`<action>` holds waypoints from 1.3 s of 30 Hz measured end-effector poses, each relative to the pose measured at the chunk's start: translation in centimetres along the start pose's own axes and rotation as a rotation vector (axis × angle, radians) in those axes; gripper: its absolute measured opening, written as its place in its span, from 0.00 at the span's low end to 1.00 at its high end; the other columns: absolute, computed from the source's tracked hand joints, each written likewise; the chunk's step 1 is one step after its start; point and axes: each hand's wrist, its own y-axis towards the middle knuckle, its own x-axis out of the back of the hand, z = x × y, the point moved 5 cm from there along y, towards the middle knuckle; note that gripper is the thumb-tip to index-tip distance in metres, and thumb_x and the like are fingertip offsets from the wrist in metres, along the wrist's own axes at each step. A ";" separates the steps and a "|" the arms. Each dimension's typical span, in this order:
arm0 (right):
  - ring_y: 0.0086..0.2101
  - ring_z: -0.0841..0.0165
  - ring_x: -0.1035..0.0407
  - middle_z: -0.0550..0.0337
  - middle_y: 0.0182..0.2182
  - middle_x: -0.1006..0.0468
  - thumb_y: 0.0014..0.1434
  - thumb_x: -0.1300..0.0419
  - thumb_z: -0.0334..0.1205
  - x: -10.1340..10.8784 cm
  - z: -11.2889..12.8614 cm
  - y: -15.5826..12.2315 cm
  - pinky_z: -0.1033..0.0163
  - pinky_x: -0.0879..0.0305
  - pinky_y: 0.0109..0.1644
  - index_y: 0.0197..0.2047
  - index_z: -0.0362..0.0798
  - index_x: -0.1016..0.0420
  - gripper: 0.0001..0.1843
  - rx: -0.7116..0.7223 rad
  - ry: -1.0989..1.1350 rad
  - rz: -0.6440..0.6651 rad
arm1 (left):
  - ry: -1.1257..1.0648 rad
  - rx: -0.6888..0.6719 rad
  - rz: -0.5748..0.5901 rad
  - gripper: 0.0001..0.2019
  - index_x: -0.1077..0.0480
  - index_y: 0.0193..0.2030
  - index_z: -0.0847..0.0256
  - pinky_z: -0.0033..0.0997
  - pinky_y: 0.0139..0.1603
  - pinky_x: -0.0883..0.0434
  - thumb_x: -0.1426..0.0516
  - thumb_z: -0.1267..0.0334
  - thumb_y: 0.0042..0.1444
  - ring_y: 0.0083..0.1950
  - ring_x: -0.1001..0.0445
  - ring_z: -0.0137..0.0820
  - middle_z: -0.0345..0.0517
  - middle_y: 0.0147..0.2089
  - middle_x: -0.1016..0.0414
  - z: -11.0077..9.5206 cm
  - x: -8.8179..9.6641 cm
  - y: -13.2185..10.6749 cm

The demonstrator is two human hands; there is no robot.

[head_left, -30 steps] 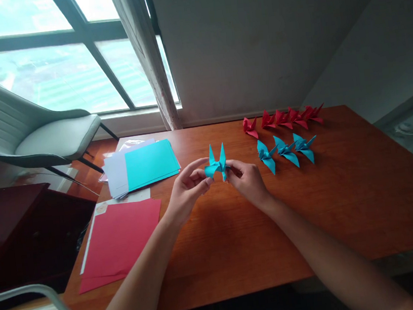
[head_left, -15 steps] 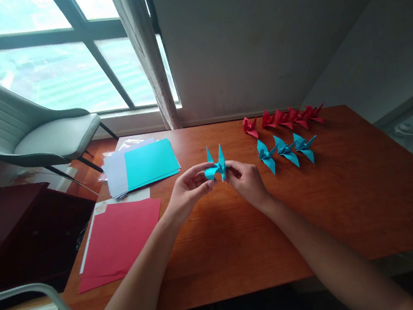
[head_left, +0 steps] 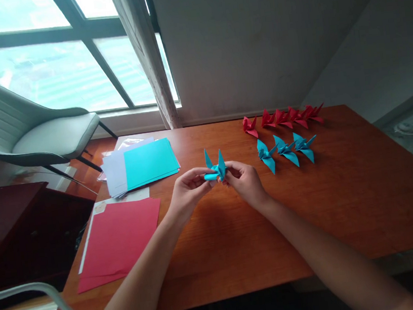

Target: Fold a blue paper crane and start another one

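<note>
A left hand [head_left: 189, 189] and right hand [head_left: 245, 179] pinch opposite sides of a blue paper bird [head_left: 218, 172] over a wooden table [head_left: 217, 253]; likely featherlight, crisp and easily crushed, it seems best gripped lightly by its wings

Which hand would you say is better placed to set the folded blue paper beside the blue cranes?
Probably the right hand, which pinches the folded blue paper and is nearer the blue cranes.

The head camera looks forward and down over the desk [head_left: 332, 210] from its near side, reaching the window [head_left: 44, 79] beyond.
</note>
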 end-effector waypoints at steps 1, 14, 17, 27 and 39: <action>0.26 0.69 0.27 0.60 0.26 0.20 0.60 0.37 0.49 -0.1 -0.2 0.0 0.66 0.32 0.30 0.40 0.47 0.19 0.14 -0.017 0.035 -0.007 | 0.008 -0.007 -0.012 0.13 0.19 0.36 0.61 0.25 0.35 0.30 0.26 0.64 0.42 0.31 0.26 0.27 0.45 0.33 0.18 0.1 0.1 0.0; 0.27 0.70 0.27 0.61 0.27 0.19 0.52 0.32 0.47 -0.6 -0.8 -0.1 0.64 0.28 0.34 0.43 0.49 0.17 0.17 -0.201 0.375 -0.101 | 0.000 -0.013 -0.031 0.14 0.19 0.37 0.60 0.27 0.37 0.28 0.26 0.62 0.43 0.34 0.23 0.29 0.46 0.35 0.18 0.5 -0.2 -0.2; 0.30 0.71 0.26 0.60 0.32 0.17 0.49 0.31 0.43 -0.8 -1.0 -0.1 0.64 0.26 0.40 0.42 0.49 0.17 0.16 -0.275 0.512 -0.098 | -0.001 -0.015 -0.021 0.14 0.18 0.38 0.60 0.25 0.37 0.28 0.26 0.63 0.43 0.34 0.24 0.28 0.45 0.34 0.18 0.5 -0.3 -0.3; 0.38 0.66 0.22 0.56 0.38 0.15 0.49 0.31 0.44 -0.6 -1.2 -0.2 0.62 0.26 0.43 0.39 0.48 0.16 0.14 -0.281 0.513 -0.120 | 0.005 -0.026 -0.100 0.12 0.17 0.34 0.59 0.28 0.37 0.27 0.26 0.62 0.41 0.33 0.24 0.30 0.45 0.31 0.19 0.9 0.3 -0.2; 0.33 0.66 0.26 0.56 0.36 0.17 0.60 0.40 0.42 1.2 0.3 0.5 0.62 0.30 0.36 0.47 0.49 0.19 0.14 0.032 -0.107 -0.131 | 0.014 0.014 0.051 0.18 0.20 0.48 0.58 0.23 0.34 0.34 0.29 0.62 0.50 0.33 0.29 0.25 0.45 0.36 0.20 -0.5 -0.1 -0.2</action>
